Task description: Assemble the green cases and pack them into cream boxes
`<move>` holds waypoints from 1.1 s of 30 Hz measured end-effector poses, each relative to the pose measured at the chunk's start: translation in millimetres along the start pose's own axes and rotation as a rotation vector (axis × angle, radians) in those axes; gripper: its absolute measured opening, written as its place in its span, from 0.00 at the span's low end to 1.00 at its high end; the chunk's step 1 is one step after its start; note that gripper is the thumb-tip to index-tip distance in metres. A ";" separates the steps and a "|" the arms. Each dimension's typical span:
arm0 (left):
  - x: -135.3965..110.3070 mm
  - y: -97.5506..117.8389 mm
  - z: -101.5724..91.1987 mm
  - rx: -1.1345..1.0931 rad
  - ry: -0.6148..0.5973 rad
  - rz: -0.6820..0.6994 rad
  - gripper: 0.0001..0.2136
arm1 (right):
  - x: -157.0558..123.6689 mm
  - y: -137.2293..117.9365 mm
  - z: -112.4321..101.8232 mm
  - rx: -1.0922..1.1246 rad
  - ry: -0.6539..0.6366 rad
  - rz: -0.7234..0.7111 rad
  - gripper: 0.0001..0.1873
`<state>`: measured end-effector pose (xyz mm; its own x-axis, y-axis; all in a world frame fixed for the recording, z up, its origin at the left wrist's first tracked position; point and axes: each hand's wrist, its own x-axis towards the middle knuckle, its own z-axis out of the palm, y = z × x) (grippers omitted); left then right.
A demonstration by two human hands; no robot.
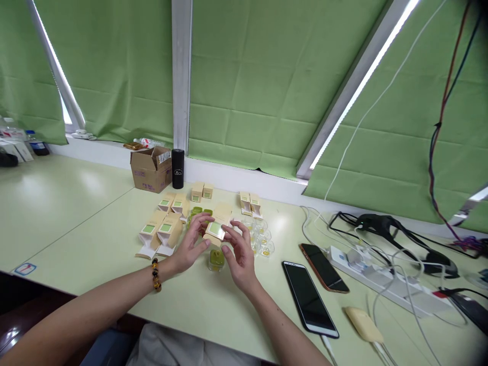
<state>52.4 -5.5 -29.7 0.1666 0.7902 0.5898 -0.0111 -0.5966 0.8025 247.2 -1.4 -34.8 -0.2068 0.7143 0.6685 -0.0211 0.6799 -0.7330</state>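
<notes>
Both my hands hold one small tan carton with a green window (215, 227) above the pale green table (76, 223). My left hand (190, 244), with a bead bracelet at the wrist, grips its left side. My right hand (239, 254) pinches its right end with fingers curled. Just below the carton a small clear case with a green item (216, 259) stands on the table. Several more tan cartons (162, 233) lie open to the left and behind. Several small clear cases with yellow contents (261, 238) sit to the right.
A brown cardboard box (151, 169) and a black cylinder (177, 169) stand near the window sill. Two phones (309, 295) lie at the right, beside a cream oval device (364, 324), a power strip (385, 277) and tangled cables. Green blinds cover the windows.
</notes>
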 end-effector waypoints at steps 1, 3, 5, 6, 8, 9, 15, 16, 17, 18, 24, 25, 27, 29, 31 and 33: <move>-0.1 0.2 0.1 0.001 0.002 -0.001 0.21 | 0.0 0.1 0.1 -0.005 0.000 -0.005 0.22; -0.2 0.2 0.3 0.005 0.011 -0.003 0.20 | 0.2 -0.1 0.7 -0.016 0.001 -0.020 0.23; -0.2 0.0 0.6 0.013 0.020 0.001 0.20 | 0.5 -0.5 1.5 -0.023 0.002 -0.031 0.24; -0.2 -0.1 0.7 0.019 0.024 0.004 0.20 | 0.7 -0.7 2.0 -0.024 0.004 -0.034 0.24; -0.2 0.4 1.0 0.030 0.026 0.010 0.20 | 0.9 -0.9 3.0 -0.025 0.010 -0.032 0.25; -0.2 0.8 1.2 0.036 0.029 0.013 0.20 | 1.0 -0.9 3.4 -0.024 0.014 -0.030 0.25; -0.3 4.0 3.2 0.063 0.058 0.013 0.18 | 1.0 -0.3 4.6 -0.017 0.027 -0.024 0.24; -0.3 4.3 3.3 0.065 0.058 0.013 0.18 | 1.0 -0.3 4.7 -0.015 0.027 -0.020 0.24; -0.4 4.4 3.4 0.070 0.057 0.015 0.18 | 1.0 -0.3 4.7 -0.012 0.026 -0.016 0.24; -0.4 4.5 3.4 0.079 0.057 0.018 0.19 | 1.0 -0.3 4.7 -0.010 0.026 -0.012 0.24; -1.5 4.3 2.9 0.158 0.053 0.048 0.19 | 0.2 0.0 4.7 0.017 0.037 0.015 0.20; -1.7 4.2 2.9 0.163 0.051 0.051 0.19 | 0.2 0.1 4.8 0.019 0.039 0.019 0.20; -2.0 4.1 3.0 0.167 0.050 0.055 0.19 | 0.3 0.0 5.0 0.019 0.040 0.024 0.19; -2.1 4.1 3.1 0.174 0.049 0.056 0.19 | 0.4 -0.3 5.0 0.016 0.039 0.024 0.19; -2.1 4.4 3.1 0.182 0.047 0.057 0.18 | 0.6 -0.9 4.6 0.012 0.035 0.015 0.20; -1.9 4.9 2.8 0.191 0.042 0.059 0.19 | 0.6 -1.8 4.0 0.009 0.027 0.001 0.21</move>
<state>54.8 -10.3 -27.2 0.1302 0.7556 0.6420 0.1683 -0.6550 0.7367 243.2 -2.8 -33.5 -0.1807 0.7196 0.6705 -0.0300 0.6773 -0.7351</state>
